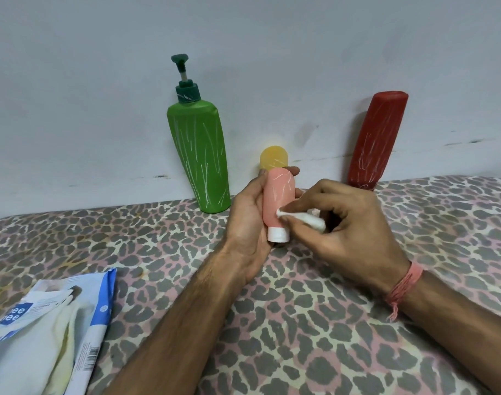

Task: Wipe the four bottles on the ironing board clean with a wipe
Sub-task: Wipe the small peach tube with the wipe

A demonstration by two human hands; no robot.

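Note:
My left hand (247, 220) grips a small pink bottle (277, 195) with a white cap, held cap-down above the leopard-print ironing board (300, 323). My right hand (346, 226) pinches a crumpled white wipe (300, 216) and presses it against the bottle's lower side. A tall green pump bottle (200, 155) with white scribble marks leans against the wall at the left. A small yellow bottle (273, 158) stands behind the pink one, mostly hidden. A red bottle (376, 141) with white marks leans against the wall at the right.
A blue-and-white wipe packet (47, 332) lies open at the board's near left, with pale cloth showing inside. A pale wall (272, 52) runs right behind the bottles.

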